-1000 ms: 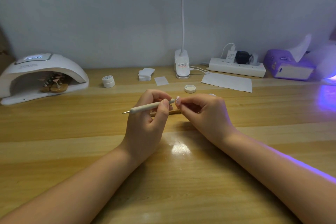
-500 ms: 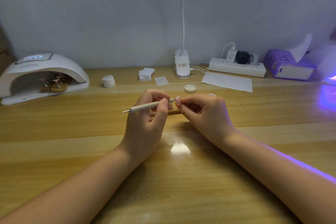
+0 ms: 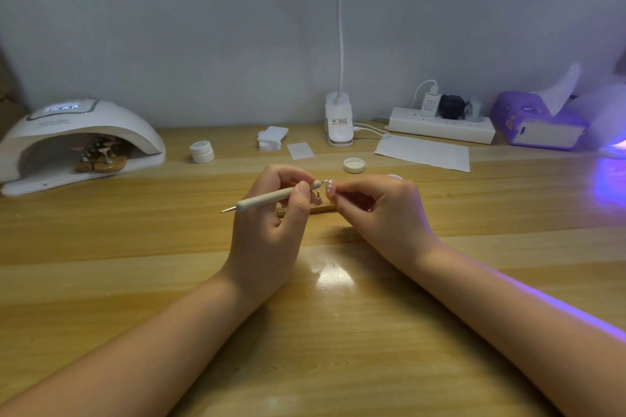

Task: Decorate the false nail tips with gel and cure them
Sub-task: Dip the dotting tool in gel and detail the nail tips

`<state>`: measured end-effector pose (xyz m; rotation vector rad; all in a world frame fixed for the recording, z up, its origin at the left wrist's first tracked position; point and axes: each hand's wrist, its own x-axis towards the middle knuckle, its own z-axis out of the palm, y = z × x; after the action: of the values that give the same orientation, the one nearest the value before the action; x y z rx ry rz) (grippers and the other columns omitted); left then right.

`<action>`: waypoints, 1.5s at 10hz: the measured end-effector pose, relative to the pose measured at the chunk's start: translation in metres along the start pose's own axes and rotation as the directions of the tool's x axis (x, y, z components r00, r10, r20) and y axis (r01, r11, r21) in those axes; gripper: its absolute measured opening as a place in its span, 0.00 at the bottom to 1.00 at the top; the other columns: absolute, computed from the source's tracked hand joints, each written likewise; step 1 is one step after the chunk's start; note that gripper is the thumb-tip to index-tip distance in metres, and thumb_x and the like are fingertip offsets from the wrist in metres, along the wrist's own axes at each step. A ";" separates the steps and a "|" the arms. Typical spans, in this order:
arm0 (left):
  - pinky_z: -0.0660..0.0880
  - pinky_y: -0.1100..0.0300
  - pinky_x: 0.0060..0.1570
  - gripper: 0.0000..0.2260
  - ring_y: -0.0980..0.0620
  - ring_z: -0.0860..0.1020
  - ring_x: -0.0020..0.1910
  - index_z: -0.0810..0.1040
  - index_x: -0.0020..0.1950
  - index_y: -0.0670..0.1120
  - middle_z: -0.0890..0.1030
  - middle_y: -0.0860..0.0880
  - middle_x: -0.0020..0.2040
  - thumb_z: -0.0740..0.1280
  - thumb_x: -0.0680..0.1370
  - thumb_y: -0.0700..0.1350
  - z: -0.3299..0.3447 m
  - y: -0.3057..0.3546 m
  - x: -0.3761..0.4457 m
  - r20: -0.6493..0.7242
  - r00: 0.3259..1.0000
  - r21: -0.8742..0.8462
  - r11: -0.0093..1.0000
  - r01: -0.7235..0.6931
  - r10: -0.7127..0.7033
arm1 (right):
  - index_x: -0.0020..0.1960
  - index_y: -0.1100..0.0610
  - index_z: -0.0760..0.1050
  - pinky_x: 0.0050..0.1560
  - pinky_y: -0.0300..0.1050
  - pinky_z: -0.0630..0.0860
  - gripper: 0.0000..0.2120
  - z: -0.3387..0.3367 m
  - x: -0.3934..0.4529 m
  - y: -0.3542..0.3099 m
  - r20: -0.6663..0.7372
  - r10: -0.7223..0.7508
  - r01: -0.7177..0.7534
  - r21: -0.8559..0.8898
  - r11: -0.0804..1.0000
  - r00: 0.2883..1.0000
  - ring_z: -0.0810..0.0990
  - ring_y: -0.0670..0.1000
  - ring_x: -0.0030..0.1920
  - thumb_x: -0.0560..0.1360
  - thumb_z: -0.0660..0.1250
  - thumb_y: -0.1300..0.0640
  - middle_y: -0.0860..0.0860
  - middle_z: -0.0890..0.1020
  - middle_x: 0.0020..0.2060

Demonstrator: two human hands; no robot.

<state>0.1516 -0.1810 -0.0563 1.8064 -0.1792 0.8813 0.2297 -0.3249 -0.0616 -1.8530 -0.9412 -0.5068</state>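
Note:
My left hand (image 3: 271, 213) grips a pale dotting pen (image 3: 271, 199), its right tip touching a small false nail tip (image 3: 330, 188) that my right hand (image 3: 379, 210) pinches. Both hands hover over a wooden nail holder (image 3: 321, 209) on the table; most of it is hidden behind my fingers. A white curing lamp (image 3: 78, 142) stands at far left with more nail tips on wooden stands (image 3: 101, 156) inside. A small white gel pot (image 3: 202, 152) sits beside the lamp, and an open lid (image 3: 354, 165) lies behind my hands.
At the back stand a clip lamp base (image 3: 338, 125), a power strip (image 3: 440, 125), a purple tissue box (image 3: 538, 125), wipe pads (image 3: 271, 139) and a paper sheet (image 3: 423, 152). Purple light glows on the table (image 3: 338, 315) at far right.
The hands and pen have barely shifted; the pen tip stays at the nail tip.

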 end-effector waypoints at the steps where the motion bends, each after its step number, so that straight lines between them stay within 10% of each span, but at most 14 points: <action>1: 0.79 0.48 0.45 0.05 0.52 0.81 0.44 0.75 0.47 0.51 0.81 0.50 0.43 0.62 0.78 0.42 0.000 0.000 0.000 0.011 1.000 0.006 1.000 -0.004 0.004 | 0.50 0.59 0.84 0.42 0.48 0.79 0.06 -0.001 0.000 0.000 0.011 0.007 -0.007 0.002 1.000 1.000 0.83 0.47 0.39 0.74 0.72 0.61 0.50 0.86 0.41; 15: 0.79 0.44 0.45 0.05 0.50 0.81 0.44 0.76 0.48 0.50 0.81 0.51 0.42 0.62 0.77 0.48 0.000 -0.002 0.000 0.031 0.999 -0.018 1.000 -0.023 0.024 | 0.50 0.59 0.84 0.41 0.49 0.80 0.06 0.000 0.000 0.001 -0.006 -0.010 0.010 -0.005 1.000 1.000 0.83 0.47 0.39 0.74 0.72 0.62 0.50 0.86 0.40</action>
<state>0.1525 -0.1800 -0.0583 1.8057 -0.2280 0.8658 0.2307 -0.3252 -0.0623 -1.8513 -0.9463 -0.5206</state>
